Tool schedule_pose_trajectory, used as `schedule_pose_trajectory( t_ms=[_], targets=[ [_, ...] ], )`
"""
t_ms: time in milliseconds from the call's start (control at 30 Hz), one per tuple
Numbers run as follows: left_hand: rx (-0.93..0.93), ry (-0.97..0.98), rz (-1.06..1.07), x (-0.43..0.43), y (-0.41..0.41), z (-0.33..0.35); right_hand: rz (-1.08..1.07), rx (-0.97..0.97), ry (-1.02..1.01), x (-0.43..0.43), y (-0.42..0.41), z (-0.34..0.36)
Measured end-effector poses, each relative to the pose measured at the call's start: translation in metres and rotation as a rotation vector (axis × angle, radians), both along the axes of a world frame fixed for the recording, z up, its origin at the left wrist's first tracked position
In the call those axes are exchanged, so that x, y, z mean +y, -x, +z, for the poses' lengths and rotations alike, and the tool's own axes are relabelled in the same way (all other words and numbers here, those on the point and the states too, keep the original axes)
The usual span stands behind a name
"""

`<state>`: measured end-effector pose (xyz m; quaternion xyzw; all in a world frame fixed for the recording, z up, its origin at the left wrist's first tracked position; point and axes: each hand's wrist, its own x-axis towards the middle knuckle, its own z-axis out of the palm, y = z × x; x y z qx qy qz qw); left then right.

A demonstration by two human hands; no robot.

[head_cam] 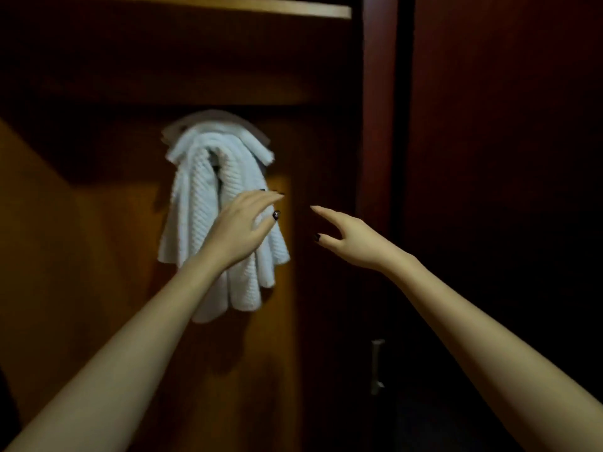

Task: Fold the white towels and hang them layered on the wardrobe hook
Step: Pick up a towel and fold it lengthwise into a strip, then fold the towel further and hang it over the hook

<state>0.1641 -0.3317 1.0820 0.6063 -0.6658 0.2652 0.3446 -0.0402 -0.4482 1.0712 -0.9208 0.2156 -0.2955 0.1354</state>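
Several white towels (208, 197) hang layered on wardrobe hook (216, 117), both hands near.
L-R: left hand (243, 228), fingers (258, 201) straight, gripping nothing, in front of towels, prob. smoothing drape; right hand (349, 238) splayed, empty, apart at right.

towels (208, 190) on hook (182, 125), under shelf (228, 8), handle (377, 367) lower right

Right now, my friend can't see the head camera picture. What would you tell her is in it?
Some white towels hang in layers from a hook inside a dark wooden wardrobe. The person's open left hand reaches across the front of the towels, and the open right hand stretches out to their right, holding nothing.
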Motion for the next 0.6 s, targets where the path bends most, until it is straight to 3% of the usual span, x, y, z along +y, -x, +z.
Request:
schedule_pose_trajectory(
  t_ms=[167,367,600],
  targets=[
    [-0.034,-0.168,-0.214,-0.050,0.111,-0.085,-0.317,0.178,-0.251,-0.009,0.132,-0.087],
    [-0.308,-0.435,-0.350,-0.113,0.255,-0.177,-0.742,0.244,-0.388,0.003,0.291,-0.176],
    [-0.404,-0.656,-0.575,-0.163,0.422,-0.253,-1.018,0.377,-0.691,0.027,0.455,-0.266]
  ],
)
